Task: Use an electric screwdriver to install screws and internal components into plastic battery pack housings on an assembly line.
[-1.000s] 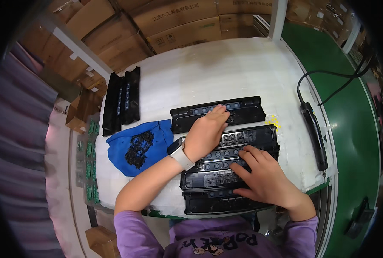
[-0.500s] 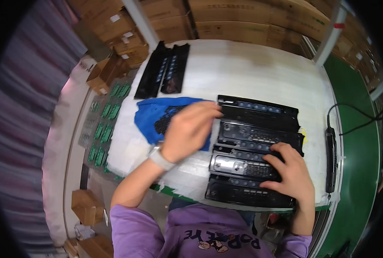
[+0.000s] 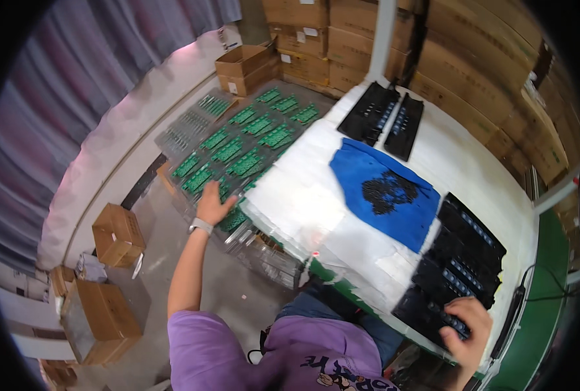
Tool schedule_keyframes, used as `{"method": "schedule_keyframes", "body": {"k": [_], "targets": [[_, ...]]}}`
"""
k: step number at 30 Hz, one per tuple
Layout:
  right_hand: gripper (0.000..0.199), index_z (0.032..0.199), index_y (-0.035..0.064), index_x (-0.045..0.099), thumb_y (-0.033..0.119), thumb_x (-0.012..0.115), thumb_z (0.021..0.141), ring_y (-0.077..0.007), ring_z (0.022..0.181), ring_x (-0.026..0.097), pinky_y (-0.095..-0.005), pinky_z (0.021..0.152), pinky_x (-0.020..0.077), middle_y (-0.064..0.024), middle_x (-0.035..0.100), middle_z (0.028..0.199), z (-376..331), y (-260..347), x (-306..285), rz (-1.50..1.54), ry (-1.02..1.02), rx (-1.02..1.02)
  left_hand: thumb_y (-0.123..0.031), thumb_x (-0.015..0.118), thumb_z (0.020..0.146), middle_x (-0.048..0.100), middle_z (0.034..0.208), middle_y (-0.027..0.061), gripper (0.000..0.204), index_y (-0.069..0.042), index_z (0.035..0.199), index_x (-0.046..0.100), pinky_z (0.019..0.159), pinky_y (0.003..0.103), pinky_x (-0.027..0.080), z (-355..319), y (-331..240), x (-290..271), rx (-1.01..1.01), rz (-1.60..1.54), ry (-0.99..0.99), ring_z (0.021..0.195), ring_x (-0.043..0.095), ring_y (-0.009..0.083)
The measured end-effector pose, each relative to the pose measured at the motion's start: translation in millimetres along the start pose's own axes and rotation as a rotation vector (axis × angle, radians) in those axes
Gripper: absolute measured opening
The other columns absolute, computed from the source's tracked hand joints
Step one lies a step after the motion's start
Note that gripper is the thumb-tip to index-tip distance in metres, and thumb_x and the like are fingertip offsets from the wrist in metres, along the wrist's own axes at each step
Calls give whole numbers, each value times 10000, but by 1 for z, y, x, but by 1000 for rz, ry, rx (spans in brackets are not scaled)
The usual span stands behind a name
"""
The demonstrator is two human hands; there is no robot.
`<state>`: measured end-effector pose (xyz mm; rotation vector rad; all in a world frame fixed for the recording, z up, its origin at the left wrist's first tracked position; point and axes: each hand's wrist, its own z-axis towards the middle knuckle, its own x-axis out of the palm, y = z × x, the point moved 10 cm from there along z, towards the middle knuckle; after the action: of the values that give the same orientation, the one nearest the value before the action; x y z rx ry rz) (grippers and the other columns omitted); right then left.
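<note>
My left hand [image 3: 214, 204] reaches out past the table's left side, fingers stretched and thumb apart, over green circuit boards [image 3: 244, 163] laid in rows in clear plastic trays. Whether its fingertips touch a board cannot be made out. My right hand [image 3: 470, 328] is at the near black plastic panel [image 3: 427, 306], fingers curved and thumb spread, gripping nothing that shows. Several such black panels [image 3: 476, 228] with rows of round bluish buttons lie side by side there. Left of them a blue cloth [image 3: 362, 176] bears a heap of tiny black parts [image 3: 388, 192], perhaps screws.
Two long black panels [image 3: 404, 127] lie at the table's far end. A black corded tool [image 3: 517, 306] lies along the right edge. The white-covered table [image 3: 290, 189] has a green edge. Cardboard boxes [image 3: 117, 234] stand on the floor, others are stacked behind.
The view has swung left. My left hand has moved from over the blue cloth to the circuit boards beside the table. My right hand stays at the black panels.
</note>
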<state>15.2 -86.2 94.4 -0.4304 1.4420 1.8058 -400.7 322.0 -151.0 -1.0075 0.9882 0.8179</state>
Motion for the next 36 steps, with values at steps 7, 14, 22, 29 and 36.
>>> {"method": "schedule_keyframes", "body": {"k": [7, 14, 22, 29, 36], "targets": [[311, 790, -6, 597, 218, 702, 602, -291, 712, 581, -341, 632, 458, -124, 593, 780, 41, 63, 102, -131, 237, -141, -471, 646, 744, 346, 1364, 172, 772, 13, 1278, 368, 975, 539, 312, -30, -2, 45, -108, 62, 133, 1289, 299, 305], [269, 807, 11, 608, 167, 702, 609, -287, 699, 578, -349, 596, 455, -107, 585, 782, 66, 73, 150, -269, 294, -219, -293, 715, 687, 480, 1192, 134, 570, -25, 1143, 504, 951, 464, 335, -45, -34, 6, 113, -4, -135, 1161, 427, 283], [257, 815, 27, 611, 109, 711, 594, -264, 669, 579, -336, 564, 456, -96, 592, 782, 82, 84, 192, -243, 300, -302, -294, 703, 717, 502, 1171, 126, 651, 2, 1228, 428, 904, 537, 348, 5, 63, 17, -210, 198, -94, 1147, 443, 262], [221, 802, 21, 617, 89, 687, 604, -261, 648, 558, -333, 557, 440, -94, 584, 746, 104, 76, 213, -178, 239, -260, -214, 638, 773, 590, 840, 177, 285, -16, 948, 532, 678, 446, 474, 44, 69, 1, -85, -6, -119, 821, 579, 357], [193, 727, 67, 592, 115, 706, 579, -228, 553, 520, -316, 474, 392, -61, 504, 638, 111, 65, 230, -152, 140, -304, -182, 644, 769, 514, 1045, 150, 288, -21, 977, 525, 710, 423, 484, 101, 140, 16, -39, 216, -17, 905, 569, 341]]}}
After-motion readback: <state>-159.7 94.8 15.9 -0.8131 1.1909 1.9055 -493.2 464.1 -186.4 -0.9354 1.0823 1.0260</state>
